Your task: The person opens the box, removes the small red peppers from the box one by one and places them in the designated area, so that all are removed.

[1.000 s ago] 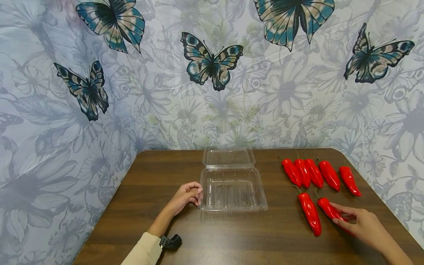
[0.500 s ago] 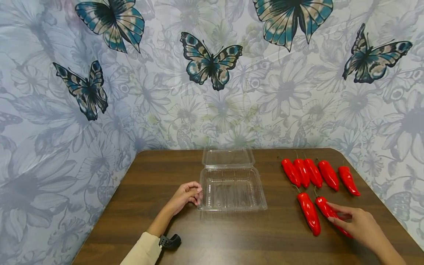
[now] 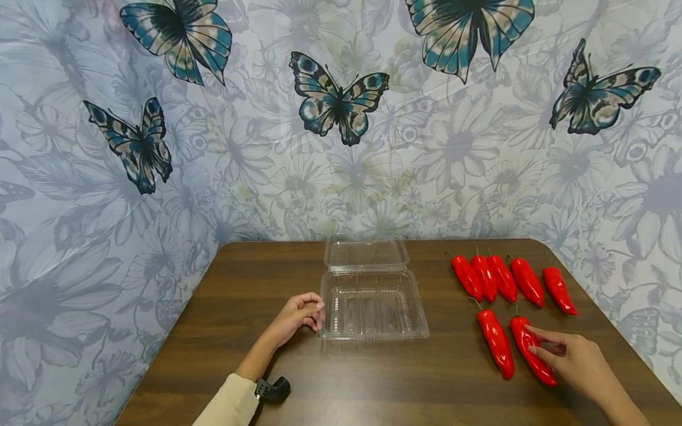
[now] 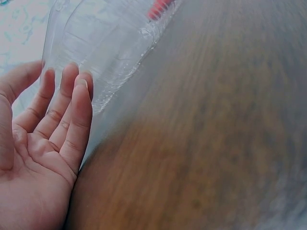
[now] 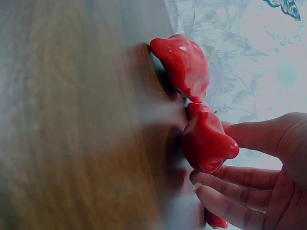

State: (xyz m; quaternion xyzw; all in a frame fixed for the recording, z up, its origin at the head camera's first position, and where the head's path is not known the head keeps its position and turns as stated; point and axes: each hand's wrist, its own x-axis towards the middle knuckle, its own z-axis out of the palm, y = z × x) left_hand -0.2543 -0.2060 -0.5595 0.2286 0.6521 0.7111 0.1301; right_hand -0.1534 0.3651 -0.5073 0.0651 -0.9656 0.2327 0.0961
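A clear plastic clamshell container point(image 3: 373, 307) lies on the table with its lid point(image 3: 366, 254) folded back. My left hand point(image 3: 299, 316) holds the container's left edge between thumb and fingers; the left wrist view shows the fingertips point(image 4: 82, 88) against the clear wall. On the right, my right hand point(image 3: 578, 361) pinches a glossy red chili pepper point(image 3: 524, 343) that rests on the table. In the right wrist view, the thumb is on one side of this chili pepper point(image 5: 206, 143) and the fingers are on the other. Another red chili pepper point(image 3: 496, 343) lies just left of it.
Several more red chili peppers point(image 3: 527, 281) lie in a row at the back right of the brown wooden table point(image 3: 256, 266). Behind the table hangs a floral, butterfly-patterned backdrop point(image 3: 341, 177). A black band point(image 3: 273, 389) is on the left wrist.
My right hand has shifted slightly left, and the chili pepper in its fingers has turned so its stem points more straight back. The left hand and container stay put.
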